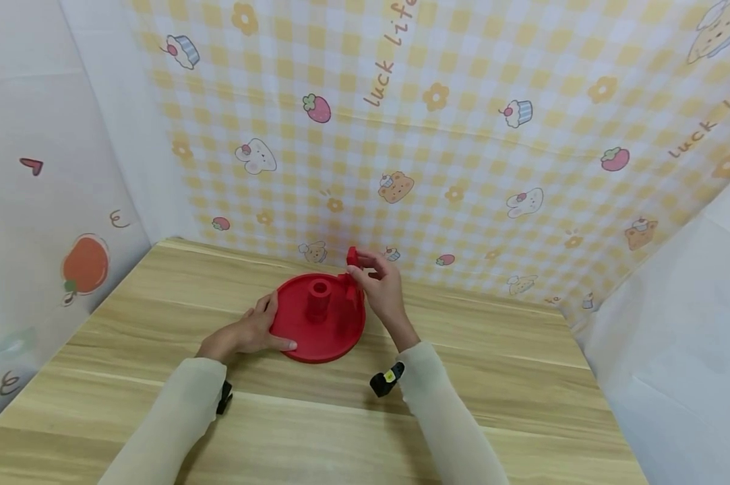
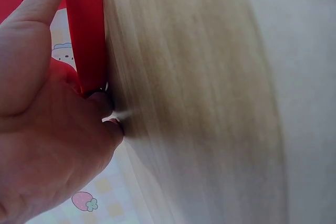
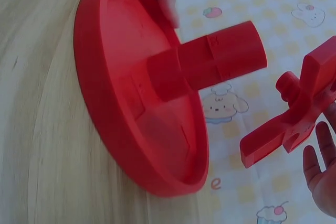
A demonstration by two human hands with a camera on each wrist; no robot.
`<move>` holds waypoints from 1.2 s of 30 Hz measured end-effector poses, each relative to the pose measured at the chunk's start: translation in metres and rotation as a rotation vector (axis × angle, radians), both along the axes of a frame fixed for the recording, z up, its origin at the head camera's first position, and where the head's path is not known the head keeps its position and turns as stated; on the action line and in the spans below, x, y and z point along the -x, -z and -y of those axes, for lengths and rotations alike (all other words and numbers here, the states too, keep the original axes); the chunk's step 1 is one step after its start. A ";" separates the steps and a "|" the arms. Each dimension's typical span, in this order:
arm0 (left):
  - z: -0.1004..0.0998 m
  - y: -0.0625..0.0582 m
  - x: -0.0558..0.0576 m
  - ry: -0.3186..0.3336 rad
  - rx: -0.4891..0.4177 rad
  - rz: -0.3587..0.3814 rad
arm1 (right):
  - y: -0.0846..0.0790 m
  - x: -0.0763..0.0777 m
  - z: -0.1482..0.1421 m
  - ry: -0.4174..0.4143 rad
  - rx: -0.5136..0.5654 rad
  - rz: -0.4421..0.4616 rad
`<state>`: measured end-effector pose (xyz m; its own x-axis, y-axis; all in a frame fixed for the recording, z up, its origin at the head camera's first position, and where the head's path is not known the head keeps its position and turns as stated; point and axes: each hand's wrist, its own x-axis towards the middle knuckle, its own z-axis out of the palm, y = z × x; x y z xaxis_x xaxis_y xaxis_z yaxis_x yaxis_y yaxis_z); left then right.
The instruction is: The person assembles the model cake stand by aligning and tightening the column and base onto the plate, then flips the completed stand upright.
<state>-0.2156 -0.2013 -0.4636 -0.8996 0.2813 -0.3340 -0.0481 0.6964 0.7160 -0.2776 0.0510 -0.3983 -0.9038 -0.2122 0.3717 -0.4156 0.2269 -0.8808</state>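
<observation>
A round red base [image 1: 307, 347] with a raised rim is on the wooden table, and a hollow red post [image 1: 318, 306] rises from its middle. My left hand [image 1: 257, 330] grips the base at its left rim, thumb over the edge. In the left wrist view the fingertips reach under the rim [image 2: 89, 30]. Over the right rim, my right hand [image 1: 384, 286] holds a red winged part [image 1: 352, 258] between thumb and fingers. From the right wrist, this part [image 3: 310, 95] shows straight arms and a short round peg facing the post, a gap between them.
The wooden table [image 1: 492, 364] runs up to a yellow checked cloth [image 1: 352, 168] hung right behind the base. White sheets [image 1: 698, 303] hang at both sides. A black wrist camera [image 1: 384, 382] is strapped under the right sleeve.
</observation>
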 end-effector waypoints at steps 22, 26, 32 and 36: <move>0.000 -0.002 0.000 0.005 0.021 0.001 | 0.013 0.000 0.042 -0.075 -0.227 -0.088; 0.001 -0.004 0.001 0.014 0.048 0.000 | 0.012 -0.004 0.047 -0.065 -0.308 -0.148; 0.003 -0.004 0.003 0.016 0.072 -0.004 | 0.007 -0.008 0.053 -0.041 -0.411 -0.167; -0.001 -0.003 0.004 0.040 0.070 -0.012 | 0.009 -0.012 0.057 -0.045 -0.604 -0.275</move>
<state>-0.2196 -0.2004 -0.4608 -0.8922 0.2930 -0.3436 -0.0114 0.7461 0.6657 -0.2651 -0.0057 -0.4072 -0.7784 -0.4910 0.3911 -0.6275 0.6244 -0.4651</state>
